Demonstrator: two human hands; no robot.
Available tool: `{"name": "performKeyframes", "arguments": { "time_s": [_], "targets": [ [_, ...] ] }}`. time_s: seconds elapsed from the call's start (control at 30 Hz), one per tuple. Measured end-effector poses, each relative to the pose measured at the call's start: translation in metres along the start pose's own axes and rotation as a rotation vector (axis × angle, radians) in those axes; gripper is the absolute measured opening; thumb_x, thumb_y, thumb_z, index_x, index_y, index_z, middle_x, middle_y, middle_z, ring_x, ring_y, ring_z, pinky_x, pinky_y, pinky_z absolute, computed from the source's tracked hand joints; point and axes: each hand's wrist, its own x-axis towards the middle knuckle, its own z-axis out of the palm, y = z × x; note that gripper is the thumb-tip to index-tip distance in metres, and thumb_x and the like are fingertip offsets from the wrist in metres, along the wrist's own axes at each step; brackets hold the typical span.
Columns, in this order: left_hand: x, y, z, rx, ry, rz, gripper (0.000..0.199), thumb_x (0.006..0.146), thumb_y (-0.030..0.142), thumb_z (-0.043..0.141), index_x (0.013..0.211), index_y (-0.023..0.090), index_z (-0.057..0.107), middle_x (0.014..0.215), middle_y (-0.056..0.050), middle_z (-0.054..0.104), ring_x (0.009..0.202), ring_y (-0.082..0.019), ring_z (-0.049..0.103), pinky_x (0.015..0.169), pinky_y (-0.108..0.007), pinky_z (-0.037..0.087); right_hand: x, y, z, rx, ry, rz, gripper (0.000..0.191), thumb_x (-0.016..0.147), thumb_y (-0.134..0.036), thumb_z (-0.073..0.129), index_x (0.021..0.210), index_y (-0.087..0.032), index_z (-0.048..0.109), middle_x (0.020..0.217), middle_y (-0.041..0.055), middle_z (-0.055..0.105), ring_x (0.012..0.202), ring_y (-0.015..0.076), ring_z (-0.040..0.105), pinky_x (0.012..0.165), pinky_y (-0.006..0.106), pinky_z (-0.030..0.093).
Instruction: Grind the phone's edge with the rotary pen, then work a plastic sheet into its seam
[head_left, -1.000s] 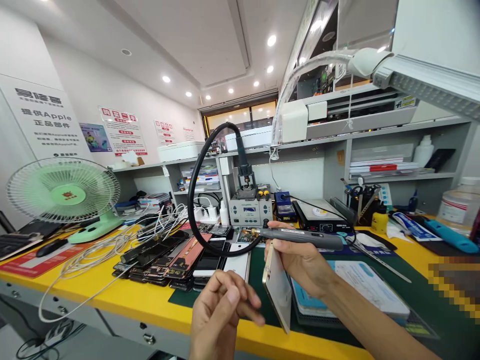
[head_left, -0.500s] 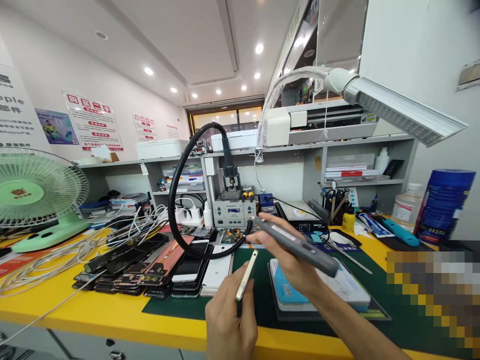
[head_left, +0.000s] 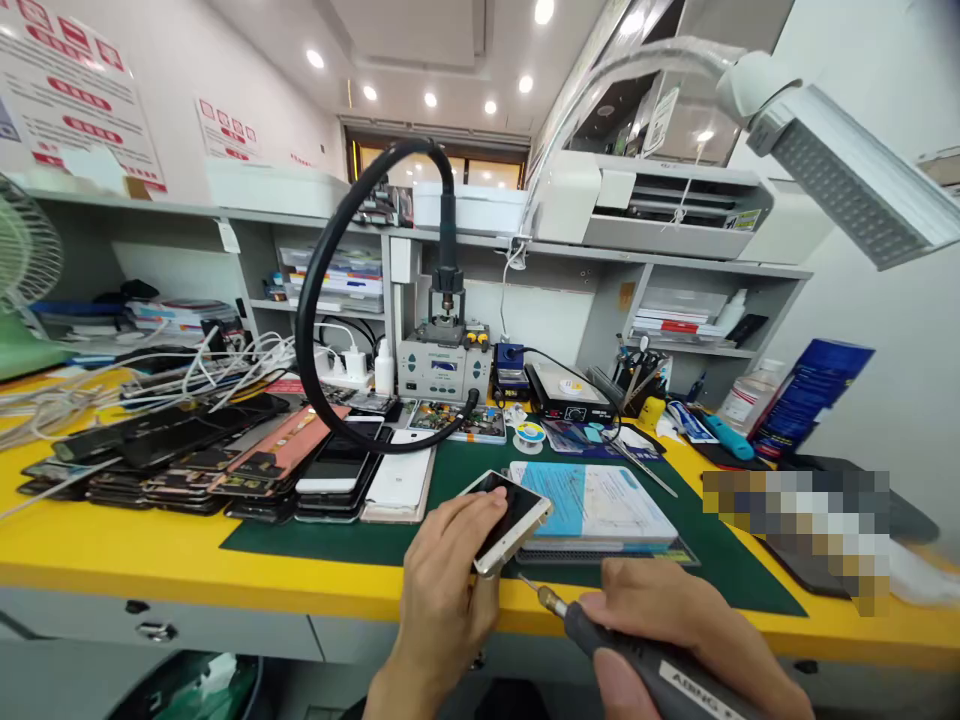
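My left hand (head_left: pixel 444 580) grips a smartphone (head_left: pixel 517 515) with a dark screen and a pale frame, tilted so that its lower edge faces right and toward me. In my right hand (head_left: pixel 675 610) is a dark grey electric screwdriver (head_left: pixel 645 655), its thin bit pointing up and left. The bit tip is close to the phone's bottom edge; a gap shows between them. Behind the phone, a white and light-blue box (head_left: pixel 592 500) lies on the green mat (head_left: pixel 345 541).
Stacked phones and phone parts (head_left: pixel 255 470) fill the left side. A hot-air station (head_left: pixel 442 365) with a looping black hose (head_left: pixel 304 330) stands at the back. A lamp (head_left: pixel 855 170) hangs over the right. Tweezers (head_left: pixel 649 468) lie behind the box.
The phone has turned from edge-on to show its screen. My right hand has moved down and right, and the screwdriver's bit now points at the phone's lower edge. The view has shifted.
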Motion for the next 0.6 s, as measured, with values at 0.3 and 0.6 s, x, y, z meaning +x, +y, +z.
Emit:
{"name": "performKeyframes", "arguments": {
  "time_s": [0.3, 0.6],
  "targets": [
    [-0.002, 0.0, -0.006, -0.005, -0.099, 0.012, 0.054, 0.088, 0.0, 0.053, 0.136, 0.024, 0.053, 0.134, -0.011, 0.068, 0.124, -0.026, 0.058, 0.105, -0.046, 0.049, -0.006, 0.015, -0.002, 0.018, -0.234, -0.001, 0.008, 0.079, -0.031, 0.071, 0.083, -0.028, 0.077, 0.056, 0.0012, 0.061, 0.046, 0.0179, 0.058, 0.051, 0.03, 0.051],
    [0.0, 0.002, -0.008, -0.029, -0.146, -0.008, 0.047, 0.09, 0.001, 0.051, 0.131, 0.023, 0.053, 0.131, -0.011, 0.068, 0.123, -0.026, 0.057, 0.105, -0.046, 0.048, -0.003, 0.0, 0.002, 0.078, -0.207, 0.008, 0.029, 0.075, -0.02, 0.068, 0.103, -0.027, 0.071, 0.063, 0.0006, 0.06, 0.053, 0.0186, 0.057, 0.057, 0.033, 0.044]
  ]
}}
